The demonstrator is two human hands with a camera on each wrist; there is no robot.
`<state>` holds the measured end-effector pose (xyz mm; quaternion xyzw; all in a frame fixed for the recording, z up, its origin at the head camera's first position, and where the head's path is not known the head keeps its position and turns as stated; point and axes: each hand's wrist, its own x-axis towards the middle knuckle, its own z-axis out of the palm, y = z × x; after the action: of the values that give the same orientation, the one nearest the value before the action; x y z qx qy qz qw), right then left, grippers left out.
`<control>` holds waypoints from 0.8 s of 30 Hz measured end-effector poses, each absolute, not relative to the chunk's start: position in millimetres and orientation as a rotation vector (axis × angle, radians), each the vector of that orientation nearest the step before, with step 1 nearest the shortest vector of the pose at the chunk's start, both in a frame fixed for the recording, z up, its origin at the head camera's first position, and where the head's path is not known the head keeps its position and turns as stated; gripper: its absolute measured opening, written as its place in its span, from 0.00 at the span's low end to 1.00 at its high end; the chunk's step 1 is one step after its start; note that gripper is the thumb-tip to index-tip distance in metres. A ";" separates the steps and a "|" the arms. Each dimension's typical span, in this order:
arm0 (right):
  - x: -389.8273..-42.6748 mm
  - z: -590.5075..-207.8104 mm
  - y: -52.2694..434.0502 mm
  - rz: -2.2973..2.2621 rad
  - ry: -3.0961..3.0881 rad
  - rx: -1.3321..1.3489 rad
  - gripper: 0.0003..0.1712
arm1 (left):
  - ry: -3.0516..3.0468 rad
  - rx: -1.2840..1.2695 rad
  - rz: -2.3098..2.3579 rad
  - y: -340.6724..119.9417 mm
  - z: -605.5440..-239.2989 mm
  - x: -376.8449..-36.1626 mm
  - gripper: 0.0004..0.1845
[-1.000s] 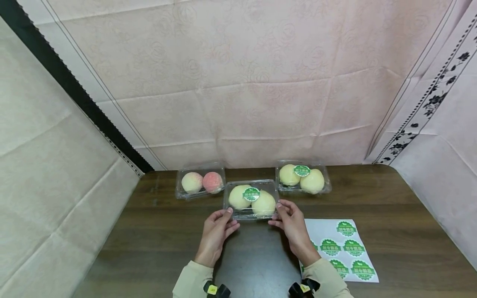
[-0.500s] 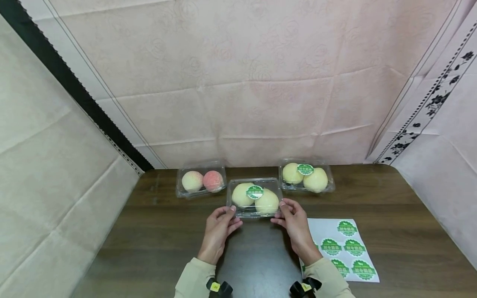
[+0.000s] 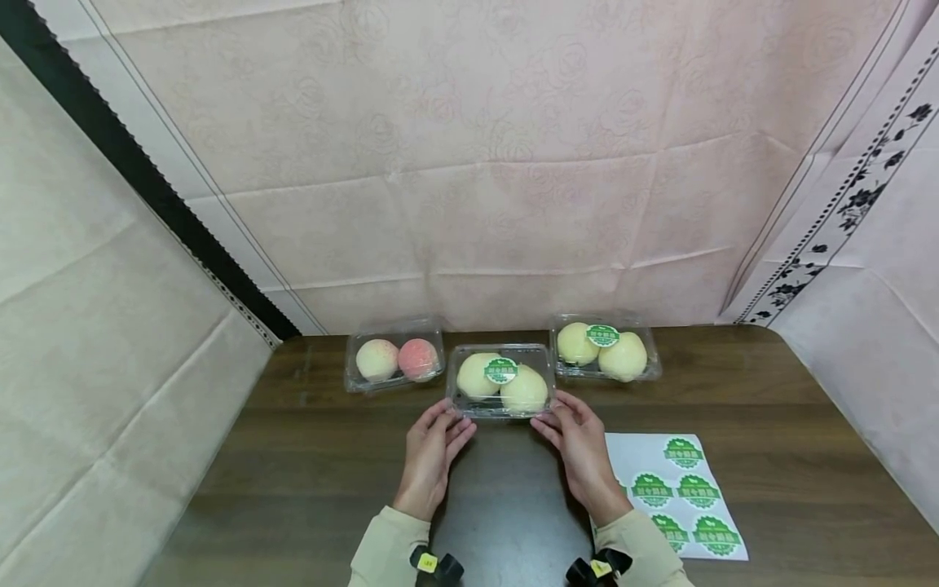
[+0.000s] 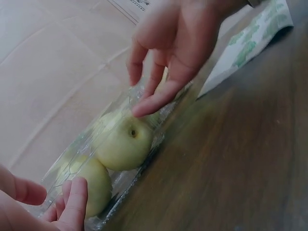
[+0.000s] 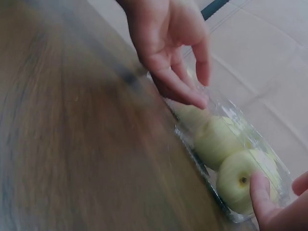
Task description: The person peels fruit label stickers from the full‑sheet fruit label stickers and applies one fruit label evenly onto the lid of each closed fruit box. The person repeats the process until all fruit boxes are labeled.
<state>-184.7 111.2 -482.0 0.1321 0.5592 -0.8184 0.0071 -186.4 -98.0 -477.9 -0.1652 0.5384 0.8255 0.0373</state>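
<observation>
In the head view, a clear plastic clamshell box [image 3: 501,416] with two pale yellow-green round fruits stands at the middle of the table. A green scalloped sticker [image 3: 501,371] sits on its lid. My left hand [image 3: 429,456] is at the box's near left corner, fingers extended along its front. At the near right corner is my right hand [image 3: 583,456], its fingertips right at the box's edge. Both wrist views show thumbs and fingers spread apart around the box's ends, with the fruits [image 4: 125,144] showing through the plastic.
Behind left stands a clear box with a whitish and a pink fruit [image 3: 418,359]. Behind right, another box holds two pale green fruits [image 3: 623,356] under a green sticker [image 3: 603,335]. A sheet of green stickers [image 3: 682,497] lies right of my right hand. A fabric-covered wall [image 3: 513,204] rises behind the table.
The middle box has shifted slightly away from me, toward the two rear boxes. My thumbs have come off its top edge, and my fingers have straightened at its front.
</observation>
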 end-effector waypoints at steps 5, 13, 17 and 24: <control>-186.8 -483.6 109.5 -2.612 1.649 0.445 0.21 | 1.604 -0.522 2.564 -96.1 -479.8 -188.1 0.22; -190.6 -485.5 109.2 -2.609 1.573 0.473 0.21 | 1.464 -0.558 2.623 -94.9 -484.6 -194.2 0.18; -193.3 -486.3 107.1 -2.625 1.551 0.469 0.21 | 1.393 -0.535 2.641 -95.3 -486.4 -196.8 0.18; -197.5 -484.1 104.0 -2.649 1.559 0.457 0.17 | 1.353 -0.511 2.672 -95.1 -487.3 -201.2 0.17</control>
<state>-197.5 104.0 -484.1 0.1470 0.5017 -0.8523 0.0171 -201.2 -95.1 -487.3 -0.1680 0.4447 0.8783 0.0515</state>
